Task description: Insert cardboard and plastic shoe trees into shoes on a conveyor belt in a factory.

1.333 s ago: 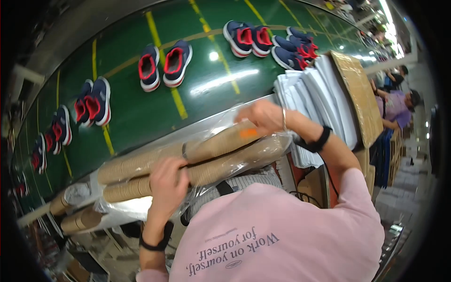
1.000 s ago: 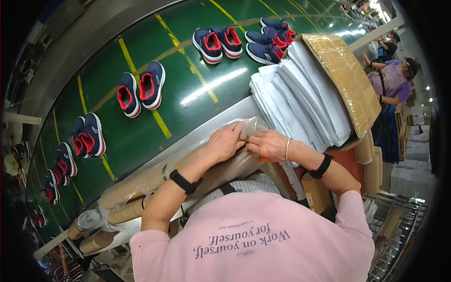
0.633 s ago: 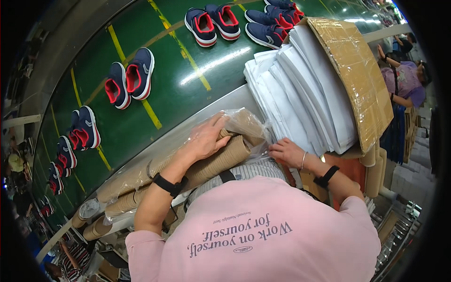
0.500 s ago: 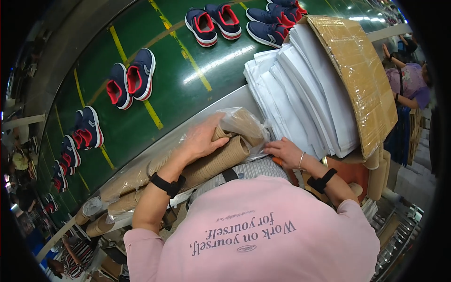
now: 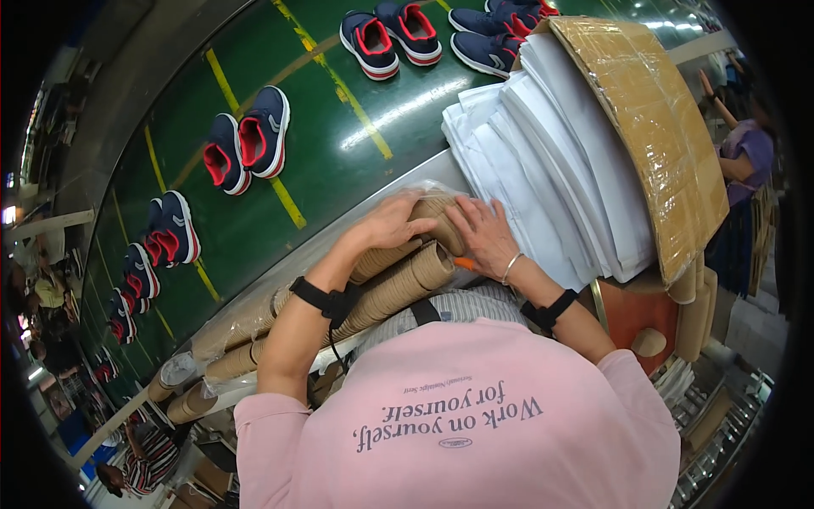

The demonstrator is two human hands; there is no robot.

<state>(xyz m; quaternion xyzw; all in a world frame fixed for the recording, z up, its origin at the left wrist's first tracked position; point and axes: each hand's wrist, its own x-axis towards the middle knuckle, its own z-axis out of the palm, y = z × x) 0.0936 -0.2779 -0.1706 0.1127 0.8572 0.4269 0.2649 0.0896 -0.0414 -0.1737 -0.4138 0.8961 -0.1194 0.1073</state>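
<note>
Left hand (image 5: pixel 392 222): thumb spread from fingers, laid over upper row of brown card pieces (image 5: pixel 373 265), apparently for steadying; grip or light touch, cannot tell. Right hand (image 5: pixel 487 236): fingers curved over end of same row, probably for keeping pieces together; orange item (image 5: pixel 463 264) just beside palm, held or loose, cannot tell. Lower row (image 5: pixel 403 287): alongside, nearer body, nested likely for compactness. Clear plastic bag (image 5: pixel 242 318): about rows' left lengths, presumably as bundling. White paper sheets (image 5: pixel 543 170): in cardboard box (image 5: pixel 653 144), seemingly within reach. Navy shoes (image 5: pixel 270 136): paired on green belt (image 5: pixel 326 144).
</note>
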